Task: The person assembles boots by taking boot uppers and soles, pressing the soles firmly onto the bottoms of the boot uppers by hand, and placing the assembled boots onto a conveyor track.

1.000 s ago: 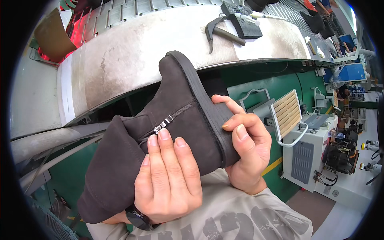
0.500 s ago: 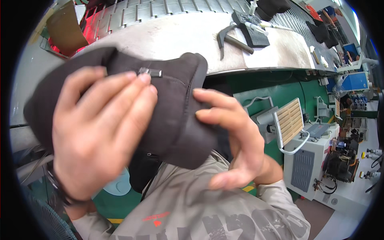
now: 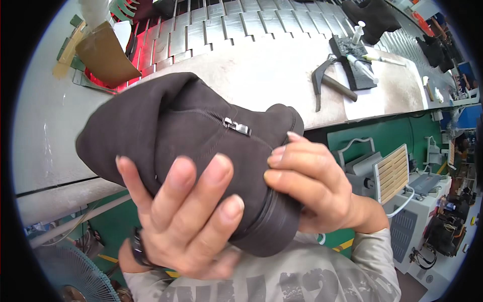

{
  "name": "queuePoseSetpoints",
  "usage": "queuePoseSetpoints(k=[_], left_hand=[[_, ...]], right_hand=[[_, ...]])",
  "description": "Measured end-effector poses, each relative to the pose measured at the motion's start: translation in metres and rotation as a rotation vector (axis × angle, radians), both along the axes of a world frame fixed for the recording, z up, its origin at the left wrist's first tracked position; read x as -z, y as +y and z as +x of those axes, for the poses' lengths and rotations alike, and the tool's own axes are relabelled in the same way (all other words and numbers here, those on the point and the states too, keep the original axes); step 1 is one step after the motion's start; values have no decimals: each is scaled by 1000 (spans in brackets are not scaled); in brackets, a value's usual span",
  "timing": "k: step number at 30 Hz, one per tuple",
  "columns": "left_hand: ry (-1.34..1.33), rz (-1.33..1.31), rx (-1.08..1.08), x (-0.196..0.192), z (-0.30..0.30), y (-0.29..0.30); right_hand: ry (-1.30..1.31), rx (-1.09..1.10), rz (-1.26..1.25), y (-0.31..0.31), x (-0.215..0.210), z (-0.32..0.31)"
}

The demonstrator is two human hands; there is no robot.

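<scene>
A dark grey suede boot with a metal side zipper is held up close to the camera, lying across the view with its sole end toward the lower right. My left hand cups it from below, fingers spread over the shaft. My right hand grips the heel and sole end from the right, fingertips pressed on the suede.
Behind the boot runs a worn pale workbench with a hammer, a dark block holding glue tubes and a slatted conveyor. A brown card sheet lies at upper left. White machines stand at right, a fan at lower left.
The boot has been raised from my lap toward the camera and turned, so the shaft now points left and the zipper faces up. Both hands shifted their grip around it.
</scene>
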State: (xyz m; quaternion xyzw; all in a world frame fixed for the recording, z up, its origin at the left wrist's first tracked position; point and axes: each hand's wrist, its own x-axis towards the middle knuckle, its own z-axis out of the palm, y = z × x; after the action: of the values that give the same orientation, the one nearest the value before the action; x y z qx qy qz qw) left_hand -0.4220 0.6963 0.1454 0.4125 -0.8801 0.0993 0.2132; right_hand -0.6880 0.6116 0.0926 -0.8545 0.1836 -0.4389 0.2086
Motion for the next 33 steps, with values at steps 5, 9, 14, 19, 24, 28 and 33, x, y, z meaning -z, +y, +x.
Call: queuePoseSetpoints(k=[5, 9, 14, 19, 24, 28, 33], left_hand=[[272, -401, -307, 58, -49, -20], [505, -578, -471, 70, -81, -26], [479, -748, -504, 79, -89, -26], [505, -792, -543, 80, -91, -26], [484, -697, -489, 77, -88, -25], [456, -725, -395, 76, -81, -21], [332, -655, -515, 71, -87, -8]], right_hand=[[-14, -57, 26, -4, -4, 4], [1, -170, -35, -12, 1, -3], [-110, -248, -32, -16, 14, 0], [-92, -290, -15, -20, 11, -2], [-74, -296, 3, -20, 11, -2], [-70, -284, -2, -20, 12, -3], [-2, -274, 43, -27, 8, -14]])
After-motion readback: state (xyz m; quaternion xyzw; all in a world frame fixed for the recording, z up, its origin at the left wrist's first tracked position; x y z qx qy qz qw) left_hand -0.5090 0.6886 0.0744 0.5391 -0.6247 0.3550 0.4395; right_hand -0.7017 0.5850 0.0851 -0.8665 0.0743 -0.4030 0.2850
